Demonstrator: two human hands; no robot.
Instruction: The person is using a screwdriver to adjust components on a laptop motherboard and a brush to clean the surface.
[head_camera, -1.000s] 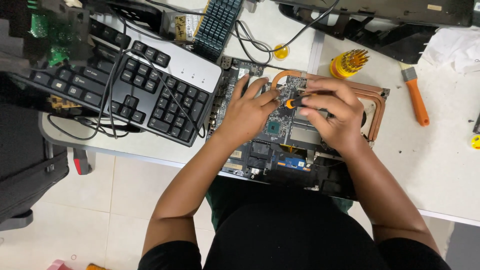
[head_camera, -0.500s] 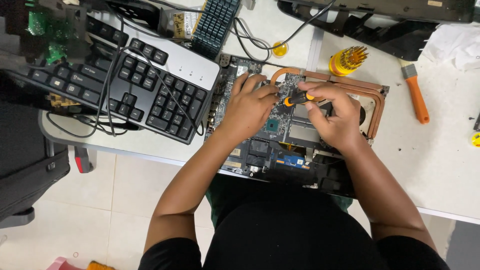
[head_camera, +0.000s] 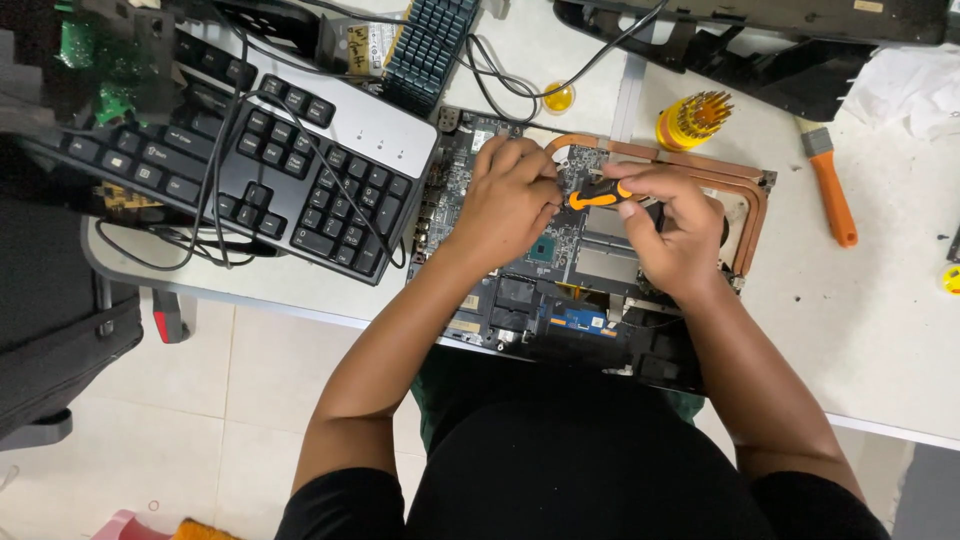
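Two hands (head_camera: 510, 195) (head_camera: 675, 230), one orange screwdriver (head_camera: 600, 196), seemingly one circuit board (head_camera: 560, 250).

Electronics repair workshop: opened laptop board (head_camera: 560, 270), screwdriver-bit holder (head_camera: 690, 120), brush (head_camera: 830, 185).

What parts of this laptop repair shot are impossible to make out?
Head view:
- Screwdriver tip: hidden by left hand.
- Screw beneath: covered by fingers.
- Screwdriver handle end: hidden in right hand.
- Laptop board front edge: hidden by the person's body.
- Black casing: cut off by top edge.

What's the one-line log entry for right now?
right hand: grips orange-black screwdriver | left hand: steadies its tip on laptop board | copper heat pipe behind
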